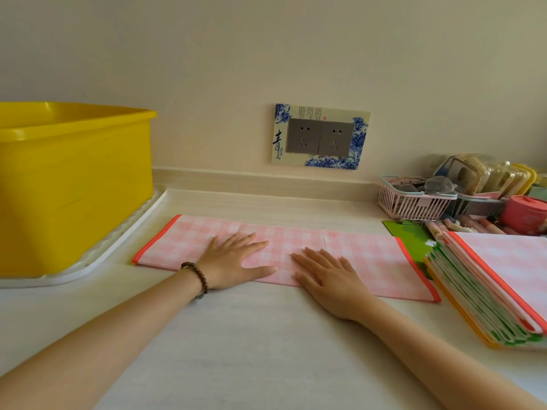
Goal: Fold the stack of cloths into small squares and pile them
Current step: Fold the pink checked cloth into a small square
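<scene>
While both palms lie flat, left hand [233,258] and right hand [328,279] press the pink checked cloth [364,261], fingers straight, stack of cloths [488,294] at right.

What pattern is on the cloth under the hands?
Pale pink and white checks with orange-red end trim on the cloth, seen in the head view.

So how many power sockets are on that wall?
2. They sit side by side in the blue-flowered wall plate above the counter: the left socket and the right socket. The yellow tub hides some wall, so more could be there.
</scene>
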